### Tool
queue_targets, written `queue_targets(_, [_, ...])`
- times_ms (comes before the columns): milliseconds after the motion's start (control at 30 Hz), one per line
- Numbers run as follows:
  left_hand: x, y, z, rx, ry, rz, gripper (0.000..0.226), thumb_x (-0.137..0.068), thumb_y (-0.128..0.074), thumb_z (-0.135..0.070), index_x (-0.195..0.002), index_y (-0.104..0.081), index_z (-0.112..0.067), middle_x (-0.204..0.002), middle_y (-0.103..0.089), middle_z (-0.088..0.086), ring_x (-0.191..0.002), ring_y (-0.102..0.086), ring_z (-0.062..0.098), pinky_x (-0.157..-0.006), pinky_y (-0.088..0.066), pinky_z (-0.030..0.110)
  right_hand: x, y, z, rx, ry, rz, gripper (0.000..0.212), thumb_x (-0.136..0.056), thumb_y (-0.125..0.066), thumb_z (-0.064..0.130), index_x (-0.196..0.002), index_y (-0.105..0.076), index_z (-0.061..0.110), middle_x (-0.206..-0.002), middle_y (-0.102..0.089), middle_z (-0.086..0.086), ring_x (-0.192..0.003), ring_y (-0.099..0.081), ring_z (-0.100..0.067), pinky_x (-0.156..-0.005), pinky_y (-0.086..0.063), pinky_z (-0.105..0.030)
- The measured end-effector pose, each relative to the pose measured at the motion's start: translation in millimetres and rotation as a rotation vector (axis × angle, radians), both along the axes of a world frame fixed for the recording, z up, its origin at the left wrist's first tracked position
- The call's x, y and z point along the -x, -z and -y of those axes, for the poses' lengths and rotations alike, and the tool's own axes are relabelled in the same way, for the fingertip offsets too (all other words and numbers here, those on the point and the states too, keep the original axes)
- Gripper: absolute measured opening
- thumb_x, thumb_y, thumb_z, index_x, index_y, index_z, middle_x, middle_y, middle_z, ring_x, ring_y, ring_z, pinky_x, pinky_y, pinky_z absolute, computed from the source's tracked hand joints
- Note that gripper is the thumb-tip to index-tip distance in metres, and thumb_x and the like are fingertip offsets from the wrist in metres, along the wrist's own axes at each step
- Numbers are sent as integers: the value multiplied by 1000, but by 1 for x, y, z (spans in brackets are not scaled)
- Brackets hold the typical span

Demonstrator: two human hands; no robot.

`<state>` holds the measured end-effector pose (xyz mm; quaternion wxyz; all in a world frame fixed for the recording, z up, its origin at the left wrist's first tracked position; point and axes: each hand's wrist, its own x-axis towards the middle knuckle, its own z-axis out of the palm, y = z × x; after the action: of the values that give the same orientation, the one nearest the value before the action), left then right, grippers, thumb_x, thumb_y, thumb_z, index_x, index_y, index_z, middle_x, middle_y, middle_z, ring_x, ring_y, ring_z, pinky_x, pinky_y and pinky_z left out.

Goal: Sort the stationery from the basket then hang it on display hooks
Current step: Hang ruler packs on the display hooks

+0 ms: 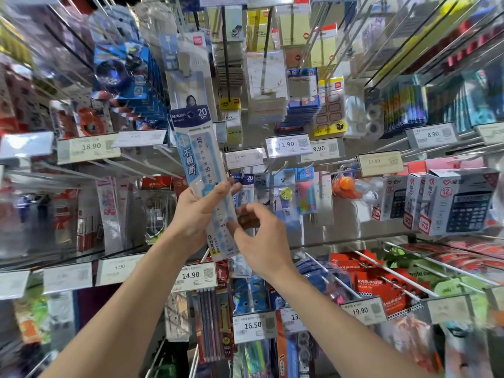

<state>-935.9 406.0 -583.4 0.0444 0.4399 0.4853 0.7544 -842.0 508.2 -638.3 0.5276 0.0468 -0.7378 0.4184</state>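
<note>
Ideally, the ruler pack (200,170), gripped upright at its middle by the left hand (199,211) and apparently pinched at its lower edge by the right hand (261,238), should be steadied until its punched hole (191,114) can be threaded squarely where the matching pack (246,184) hangs just behind

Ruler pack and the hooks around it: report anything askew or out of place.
Only the ruler pack stands out: its top leans left and it is on no hook, gripped by the left hand and apparently pinched low down by the right hand. A matching pack hangs on the display just behind.
</note>
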Motion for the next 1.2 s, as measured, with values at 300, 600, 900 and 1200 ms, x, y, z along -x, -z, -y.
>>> queue_targets(300, [0, 0, 3, 22, -21, -36, 39, -85, -72, -25, -120, -66, -7, -117, -75, 16, -116, -70, 26, -100, -52, 60, 2, -2, 3, 30, -18, 82, 20, -87, -80, 27, -91, -64, 16, -85, -67, 9, -82, -61, -5, -73, -50, -18])
queue_targets(600, [0, -2, 15, 46, -10, -31, 88, -61, -83, -72, -128, -63, -19, -125, -72, 14, -118, -68, 34, -90, -57, 56, 1, -7, -2, 217, -406, 143, 20, -95, -64, 12, -83, -48, 18, -89, -51, -7, -84, -53, -17, -81, -52, -42])
queue_targets(900, [-14, -9, 12, 92, -40, -31, 39, -77, -67, -64, -101, -77, -34, -115, -76, 4, -112, -71, 29, -104, -47, 63, -21, 33, -62, 386, -536, 312, 28, -92, -61, -12, -109, -55, 8, -98, -73, -4, -94, -70, -15, -80, -58, -29])
queue_targets(1200, [-18, -13, 14, 14, -58, 16, 39, -81, -67, -55, -99, -72, -20, -120, -71, 20, -112, -69, 40, -101, -50, 64, -36, 39, -98, 320, -336, 543, 30, -88, -53, -19, -87, -51, 10, -101, -64, -17, -96, -66, -26, -72, -52, -31])
